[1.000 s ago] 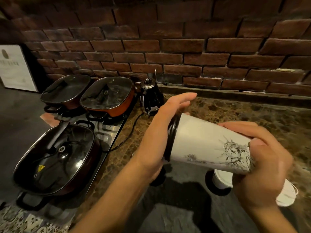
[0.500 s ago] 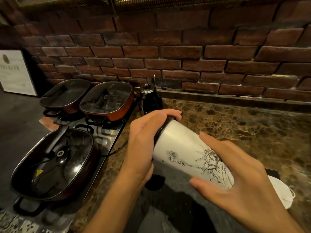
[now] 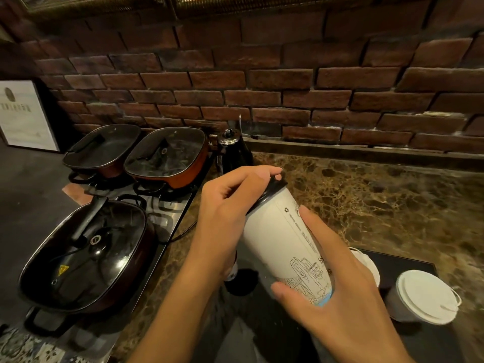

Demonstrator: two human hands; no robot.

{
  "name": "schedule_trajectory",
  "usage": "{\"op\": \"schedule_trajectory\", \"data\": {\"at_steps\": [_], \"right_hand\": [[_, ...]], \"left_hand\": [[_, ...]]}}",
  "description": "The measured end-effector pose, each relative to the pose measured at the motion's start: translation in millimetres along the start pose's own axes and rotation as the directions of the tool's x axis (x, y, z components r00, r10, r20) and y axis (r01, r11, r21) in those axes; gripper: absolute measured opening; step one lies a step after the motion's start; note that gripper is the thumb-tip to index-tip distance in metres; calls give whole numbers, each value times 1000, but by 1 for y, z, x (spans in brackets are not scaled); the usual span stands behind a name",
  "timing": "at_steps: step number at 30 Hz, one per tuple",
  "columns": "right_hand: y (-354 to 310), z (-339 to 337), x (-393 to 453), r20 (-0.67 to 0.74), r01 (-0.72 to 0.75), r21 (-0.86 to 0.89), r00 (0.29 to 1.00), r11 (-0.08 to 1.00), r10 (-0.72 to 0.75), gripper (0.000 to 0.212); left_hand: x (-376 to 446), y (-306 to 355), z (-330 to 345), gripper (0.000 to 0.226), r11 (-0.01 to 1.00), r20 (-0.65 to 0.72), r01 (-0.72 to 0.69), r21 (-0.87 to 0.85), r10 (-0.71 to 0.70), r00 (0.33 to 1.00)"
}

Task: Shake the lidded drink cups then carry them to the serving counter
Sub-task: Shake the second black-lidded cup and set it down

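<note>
A tall white paper cup (image 3: 282, 239) with line drawings and a black lid is held tilted above the counter, lid end up and away from me. My left hand (image 3: 227, 213) curls over the black lid and upper rim. My right hand (image 3: 337, 289) wraps the cup's bottom end. A second cup with a white lid (image 3: 424, 297) stands on a dark tray (image 3: 408, 263) at the lower right. Part of another white-lidded cup (image 3: 366, 263) shows behind my right hand.
Three lidded electric pans (image 3: 86, 252) sit on a rack at the left, with cords trailing. A black kettle (image 3: 233, 150) stands by the brick wall (image 3: 262, 100). The brown marble counter (image 3: 379, 200) stretches right. A framed sign (image 3: 23, 116) leans at far left.
The cup has swung from nearly horizontal to steeply tilted, lid end up. My left hand went from a flat palm on the lid to fingers curled over it. My right hand slid down to the base.
</note>
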State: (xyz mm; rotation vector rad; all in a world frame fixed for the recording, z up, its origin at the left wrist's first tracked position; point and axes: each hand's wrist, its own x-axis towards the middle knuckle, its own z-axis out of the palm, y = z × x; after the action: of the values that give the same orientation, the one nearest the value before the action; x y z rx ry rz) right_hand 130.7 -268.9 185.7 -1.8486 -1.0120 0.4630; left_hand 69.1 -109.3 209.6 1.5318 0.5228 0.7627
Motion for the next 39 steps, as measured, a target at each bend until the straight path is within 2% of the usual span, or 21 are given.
{"op": "schedule_trajectory", "data": {"at_steps": [3,5,7,9,10,12,14,16,18,19,21,24,25,27,29,31,32,33,35,37,39], "right_hand": [[3,-7,3,76,-58,378,997,924,31,79],[7,-12,7,318,-292,728,945,621,71,72],[10,-16,10,529,-502,793,848,345,17,68],[11,-13,10,563,-546,800,826,248,1,68],[10,-12,9,526,-516,808,849,285,49,71],[10,-13,7,305,-344,729,937,592,168,73],[8,-11,7,103,-159,413,987,897,127,77],[7,-6,6,47,-40,75,998,996,37,85],[9,-2,3,24,17,-70,1000,997,-15,90],[9,-2,2,15,25,-35,1000,999,-24,89],[9,-7,4,54,-45,265,998,963,32,79],[6,-15,5,366,-321,744,930,586,46,63],[6,-16,5,446,-407,778,894,478,35,61],[6,-16,4,491,-469,786,869,403,53,58],[5,-15,6,404,-420,735,902,533,153,59],[3,-13,7,200,-266,432,960,862,196,72],[3,-11,7,126,-182,233,980,955,156,82],[2,-8,7,91,-124,89,989,988,116,88],[2,-4,6,65,-71,31,996,997,69,89],[4,-7,8,60,-66,184,997,981,56,80],[11,-11,11,191,-173,494,978,852,88,71]], "left_hand": [[0,2,-4,38,997,56,17,-76,-13,998],[-1,1,-5,33,992,76,35,-122,-26,997],[-3,-1,-4,33,982,88,54,-179,-38,995],[-3,-3,-5,38,972,101,68,-225,-47,994],[-3,-4,-5,41,972,93,72,-223,-53,994],[-3,-6,-4,43,978,39,83,-189,-77,996],[-3,-7,-2,43,977,-22,111,-184,-117,993],[-3,-8,0,42,975,-46,127,-184,-137,989],[-4,-8,1,36,973,-39,138,-184,-148,988],[-5,-8,1,33,971,-31,144,-189,-152,988],[-5,-7,-1,33,967,-12,146,-207,-152,988],[-6,-6,-1,39,963,21,140,-229,-139,990],[-6,-6,-1,41,963,21,144,-226,-143,990],[-6,-6,0,37,962,-14,161,-220,-169,986],[-5,-7,0,34,958,-63,175,-225,-194,979],[-3,-7,1,30,962,-92,172,-214,-195,976],[-3,-7,1,29,965,-96,168,-200,-190,977],[-4,-7,2,28,968,-97,168,-188,-189,977],[-4,-6,2,28,968,-83,179,-177,-196,977],[-4,-5,0,30,966,-50,187,-176,-198,979],[-3,-4,-1,32,966,-23,185,-178,-192,981]]}}
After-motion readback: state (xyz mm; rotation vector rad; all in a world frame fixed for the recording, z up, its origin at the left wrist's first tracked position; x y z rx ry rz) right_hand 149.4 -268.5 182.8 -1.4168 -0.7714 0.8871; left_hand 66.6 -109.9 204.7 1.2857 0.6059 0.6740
